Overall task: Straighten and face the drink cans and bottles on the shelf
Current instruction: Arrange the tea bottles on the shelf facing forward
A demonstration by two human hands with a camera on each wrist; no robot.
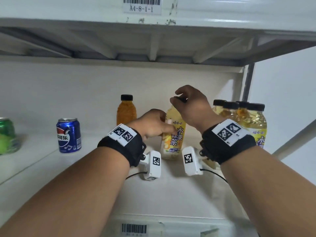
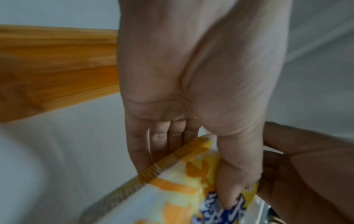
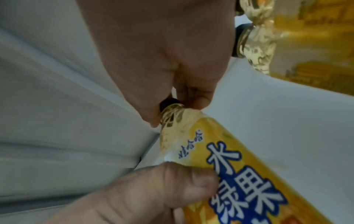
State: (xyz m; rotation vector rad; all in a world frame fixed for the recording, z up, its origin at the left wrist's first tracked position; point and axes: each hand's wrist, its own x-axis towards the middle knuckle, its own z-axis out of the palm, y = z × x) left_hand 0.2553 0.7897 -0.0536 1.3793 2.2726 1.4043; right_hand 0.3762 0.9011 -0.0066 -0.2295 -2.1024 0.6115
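Note:
A yellow-labelled fruit tea bottle [image 1: 172,139] stands upright mid-shelf, its blue lettering facing me. My left hand [image 1: 153,124] grips its body from the left, thumb across the label [image 2: 191,189]. My right hand [image 1: 188,105] pinches its black cap [image 3: 169,102] from above; the cap is mostly hidden under the fingers. An orange juice bottle [image 1: 126,110] with a black cap stands behind to the left. A blue Pepsi can [image 1: 68,135] and a green can [image 1: 7,135] stand further left.
Several fruit tea bottles [image 1: 244,115] are grouped at the right end by the shelf's upright post [image 1: 248,82]. The white shelf board [image 1: 153,194] stretches toward me, with a barcode tag on its front edge. An upper shelf [image 1: 153,40] hangs close overhead.

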